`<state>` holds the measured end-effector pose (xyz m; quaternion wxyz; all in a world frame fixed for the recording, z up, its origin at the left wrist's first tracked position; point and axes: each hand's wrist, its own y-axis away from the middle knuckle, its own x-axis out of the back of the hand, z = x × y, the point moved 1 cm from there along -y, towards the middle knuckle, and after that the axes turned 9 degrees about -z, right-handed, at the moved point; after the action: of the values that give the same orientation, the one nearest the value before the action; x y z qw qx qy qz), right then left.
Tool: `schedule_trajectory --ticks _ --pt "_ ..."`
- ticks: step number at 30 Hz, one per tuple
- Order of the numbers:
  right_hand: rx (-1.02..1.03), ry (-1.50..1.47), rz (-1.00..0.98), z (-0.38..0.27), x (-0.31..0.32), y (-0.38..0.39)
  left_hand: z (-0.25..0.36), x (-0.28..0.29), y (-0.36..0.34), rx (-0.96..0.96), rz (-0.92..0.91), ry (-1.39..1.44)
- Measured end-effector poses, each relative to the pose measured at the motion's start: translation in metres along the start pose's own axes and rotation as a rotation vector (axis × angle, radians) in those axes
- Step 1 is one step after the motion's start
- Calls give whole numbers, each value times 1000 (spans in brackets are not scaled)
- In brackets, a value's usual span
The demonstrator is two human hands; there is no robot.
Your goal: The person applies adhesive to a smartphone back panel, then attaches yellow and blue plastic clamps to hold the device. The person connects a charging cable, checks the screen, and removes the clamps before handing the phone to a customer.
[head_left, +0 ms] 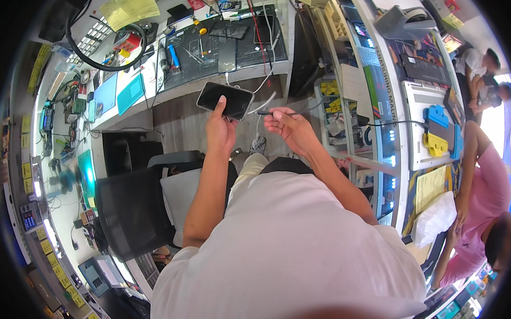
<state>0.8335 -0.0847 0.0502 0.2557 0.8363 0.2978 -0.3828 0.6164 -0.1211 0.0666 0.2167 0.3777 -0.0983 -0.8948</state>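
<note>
My left hand [220, 130] grips a smartphone [238, 101] with a dark screen, its thumb lying across the glass. To the right, my right hand [291, 125] pinches a slim black cable plug [263, 112] between thumb and fingers. The plug points toward the phone and is apart from it. A dark cord [315, 108] trails off to the right behind that hand. Between the hands hangs a white cable [267, 103]; whether it touches the phone, I cannot tell.
Ahead stands a workbench with a black mat [193, 71], screwdrivers and phone parts. An office chair [136, 214] is on my left. A glass display counter [387, 155] runs along my right, with a person in pink [484, 191] beyond it. A ring lamp [71, 42] hangs at upper left.
</note>
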Motion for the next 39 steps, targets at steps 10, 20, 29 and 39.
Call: schedule_trajectory --ticks 10,20,29,39 --pt "101 -78 35 4 3 -21 15 14 -31 30 145 103" --pt "157 -34 117 8 -17 -42 6 7 -23 85 119 65" --pt "180 -22 143 2 -10 -43 -8 2 -20 120 80 104" --pt "183 17 180 -3 -7 -36 -14 -9 -14 99 89 56"
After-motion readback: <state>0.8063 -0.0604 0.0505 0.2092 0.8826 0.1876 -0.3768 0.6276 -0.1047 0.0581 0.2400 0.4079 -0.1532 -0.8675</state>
